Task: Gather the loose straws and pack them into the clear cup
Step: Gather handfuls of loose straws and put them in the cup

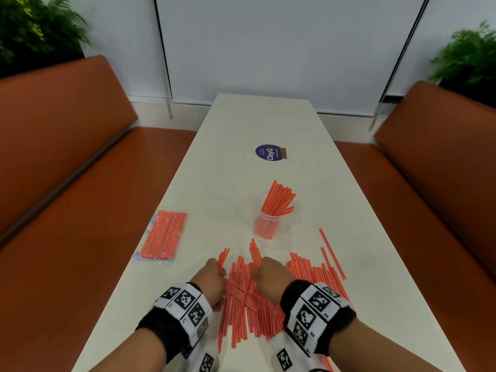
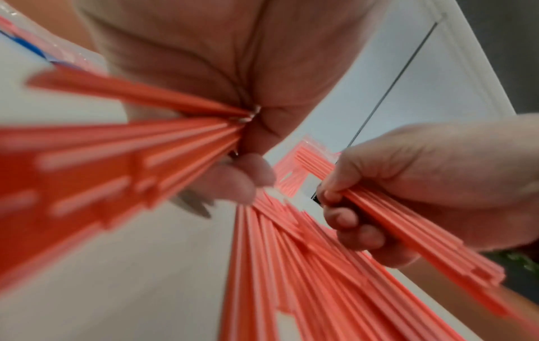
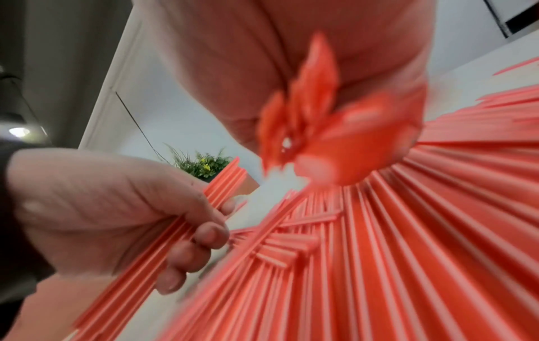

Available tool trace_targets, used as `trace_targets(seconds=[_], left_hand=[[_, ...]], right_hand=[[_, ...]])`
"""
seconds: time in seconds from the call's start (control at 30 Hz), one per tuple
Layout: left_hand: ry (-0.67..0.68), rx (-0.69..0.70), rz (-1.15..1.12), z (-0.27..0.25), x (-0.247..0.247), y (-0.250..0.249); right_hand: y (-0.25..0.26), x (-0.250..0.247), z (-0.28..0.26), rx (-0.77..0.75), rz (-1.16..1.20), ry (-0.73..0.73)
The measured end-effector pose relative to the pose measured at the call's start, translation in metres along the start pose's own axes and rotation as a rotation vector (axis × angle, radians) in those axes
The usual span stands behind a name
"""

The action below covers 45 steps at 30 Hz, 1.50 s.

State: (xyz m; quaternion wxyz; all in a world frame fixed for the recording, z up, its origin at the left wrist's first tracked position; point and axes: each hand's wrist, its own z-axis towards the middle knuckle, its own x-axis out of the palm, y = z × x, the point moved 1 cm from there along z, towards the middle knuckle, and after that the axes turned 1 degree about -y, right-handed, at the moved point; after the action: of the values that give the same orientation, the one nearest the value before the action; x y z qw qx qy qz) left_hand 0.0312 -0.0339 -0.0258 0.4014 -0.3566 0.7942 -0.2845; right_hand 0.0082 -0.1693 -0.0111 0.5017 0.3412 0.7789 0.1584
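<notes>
Orange-and-white loose straws [image 1: 243, 315] lie fanned over the near part of the white table [image 1: 257, 122]. My left hand [image 1: 213, 276] grips a small bunch of straws [image 1: 223, 257] at the pile's left edge; the left wrist view shows that bunch [image 2: 163, 143] in its fist. My right hand [image 1: 269, 275] grips another bunch [image 1: 255, 251] over the middle of the pile, blurred in the right wrist view [image 3: 303, 124]. The clear cup [image 1: 264, 226] stands upright beyond the hands, with several straws [image 1: 279, 200] leaning out to the right.
A sealed pack of straws [image 1: 163, 234] lies near the table's left edge. More loose straws [image 1: 331, 253] spread toward the right edge. A round purple sticker [image 1: 268, 153] sits farther back. Orange benches [image 1: 67, 157] flank the table on both sides.
</notes>
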Motion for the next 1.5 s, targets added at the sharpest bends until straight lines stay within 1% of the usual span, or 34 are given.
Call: trace_targets(seconds=[0.13,0.23,0.27,0.37,0.47,0.53,0.6,0.67,0.73,0.77,0.8,0.87,1.0,1.1,1.23,1.3,1.37,1.5], left_hand=[[0.024,0.035,-0.101,-0.005,-0.009,-0.007],[0.068,0.088,-0.207,-0.011,-0.012,-0.016],[0.080,0.106,-0.242,-0.013,-0.013,-0.020],[0.111,0.152,-0.299,-0.018,-0.013,-0.032],[0.141,0.181,-0.314,-0.022,-0.011,-0.045],[0.161,0.188,-0.329,-0.023,-0.010,-0.052],[0.162,0.204,-0.350,-0.022,-0.010,-0.058],[0.148,0.229,-0.383,-0.020,-0.010,-0.064],[0.124,0.250,-0.417,-0.018,-0.008,-0.069],[0.111,0.255,-0.436,-0.017,-0.008,-0.071],[0.096,0.259,-0.456,-0.015,-0.007,-0.072],[0.066,0.269,-0.497,-0.012,-0.005,-0.075],[-0.003,0.296,-0.557,-0.007,-0.006,-0.080],[-0.040,0.324,-0.597,-0.005,-0.009,-0.084],[-0.076,0.353,-0.636,0.001,-0.011,-0.092],[-0.094,0.371,-0.649,0.004,-0.010,-0.099],[-0.117,0.396,-0.654,0.006,-0.008,-0.107],[-0.207,0.485,-0.635,0.010,-0.006,-0.135]], right_hand=[[-0.001,-0.010,-0.007,-0.029,0.189,-0.083],[0.001,-0.018,-0.015,-0.027,0.489,-0.018],[0.002,-0.020,-0.017,-0.039,0.543,-0.024],[0.004,-0.027,-0.017,-0.081,0.594,-0.121],[0.012,-0.041,-0.023,-0.122,0.695,-0.188],[0.022,-0.060,-0.026,-0.166,0.743,-0.287],[0.034,-0.084,-0.023,-0.229,0.687,-0.458],[0.048,-0.110,-0.018,-0.292,0.691,-0.608],[0.059,-0.130,-0.007,-0.338,0.695,-0.692],[0.062,-0.136,0.000,-0.338,0.677,-0.711],[0.062,-0.139,0.008,-0.343,0.641,-0.711],[0.058,-0.139,0.028,-0.368,0.542,-0.665],[0.045,-0.129,0.059,-0.259,0.267,-0.535],[0.043,-0.123,0.069,-0.209,0.144,-0.441],[0.044,-0.125,0.074,-0.134,-0.001,-0.399],[0.044,-0.128,0.073,-0.129,-0.051,-0.405],[0.041,-0.132,0.069,-0.145,-0.035,-0.449],[0.032,-0.148,0.053,-0.210,0.122,-0.673]])
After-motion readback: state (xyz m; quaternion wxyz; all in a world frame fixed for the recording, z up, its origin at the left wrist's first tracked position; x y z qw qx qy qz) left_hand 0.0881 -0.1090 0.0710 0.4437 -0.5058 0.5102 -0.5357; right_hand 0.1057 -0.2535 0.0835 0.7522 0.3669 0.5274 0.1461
